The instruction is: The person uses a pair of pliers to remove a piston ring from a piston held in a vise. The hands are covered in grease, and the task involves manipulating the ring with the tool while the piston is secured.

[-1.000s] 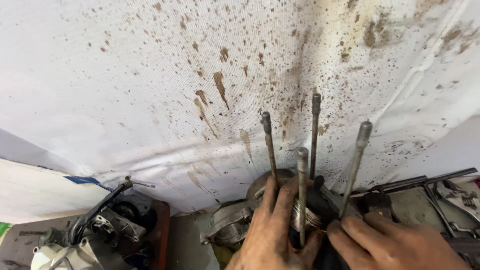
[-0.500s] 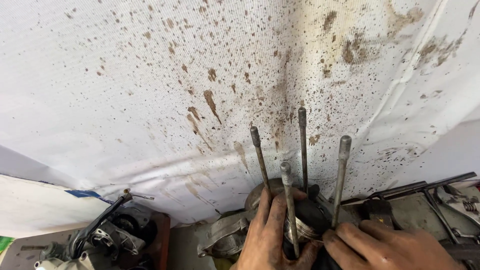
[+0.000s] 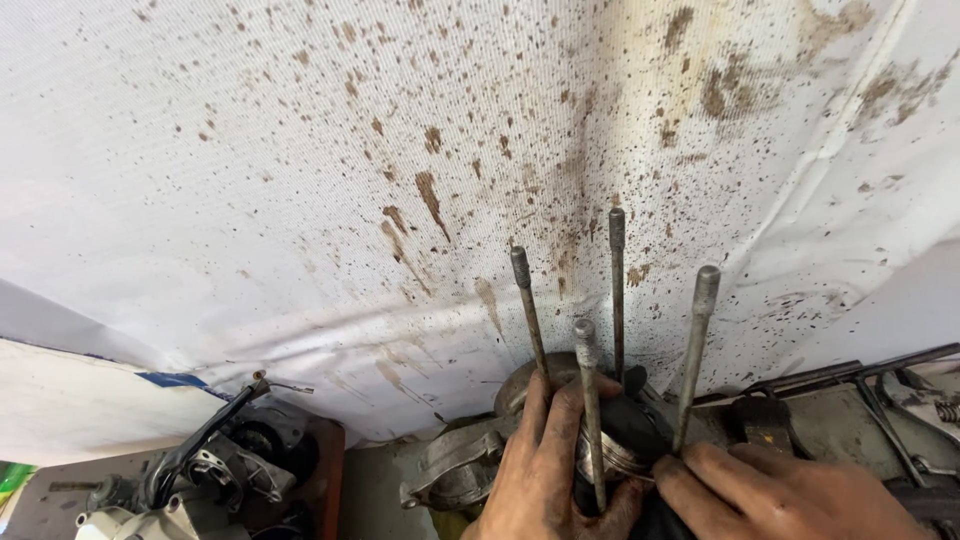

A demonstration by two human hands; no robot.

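Several long metal studs [image 3: 617,290] stand up from an engine case [image 3: 455,470] at the bottom of the head view. Between the studs sits a round metal piston [image 3: 615,452] with a dark greasy top. My left hand [image 3: 545,470] is wrapped around the piston's left side, fingers curled between the studs. My right hand [image 3: 785,492] reaches in from the lower right, its fingertips touching the piston's right side near the rightmost stud [image 3: 695,350]. The lower part of the engine is hidden by both hands.
A white cloth [image 3: 400,160] spattered with brown stains hangs behind the engine and fills most of the view. Another engine part [image 3: 205,480] with a black lever lies at lower left. Metal parts and tools [image 3: 880,400] lie at lower right.
The view has drifted slightly, so the studs sit a little lower and more to the right than before. Both hands have stayed on the piston with little movement.
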